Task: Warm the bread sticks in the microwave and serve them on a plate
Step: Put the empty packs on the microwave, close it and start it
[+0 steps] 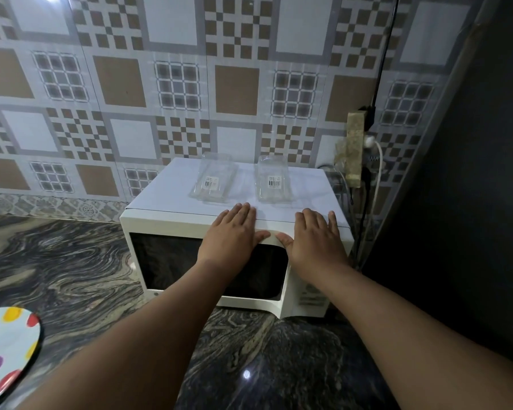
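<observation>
1. The left hand (233, 232) lies flat with fingers straight and together, palm down on the front top edge of the white microwave (160, 223); it holds nothing; its thumb reaches over the upper lip of the door.
2. The right hand (316, 239) lies just beside it in the same way, fingers spread flat on the top and thumb on the door's upper edge; the two thumbs almost meet; both forearms reach forward from the lower frame.
3. The microwave door is closed; its dark window (166, 261) shows nothing I can make out, so whether the bread sticks are inside cannot be told.
4. At far left a spotted plate (6, 350) rests on the dark marbled counter (71, 276), well apart from the microwave.
5. Two clear plastic containers, one at left (212, 182) and one at right (274, 180), sit on the microwave's top, beyond the fingertips.
6. At right a power strip (354, 149) with cables hangs on the tiled wall (175, 84).
</observation>
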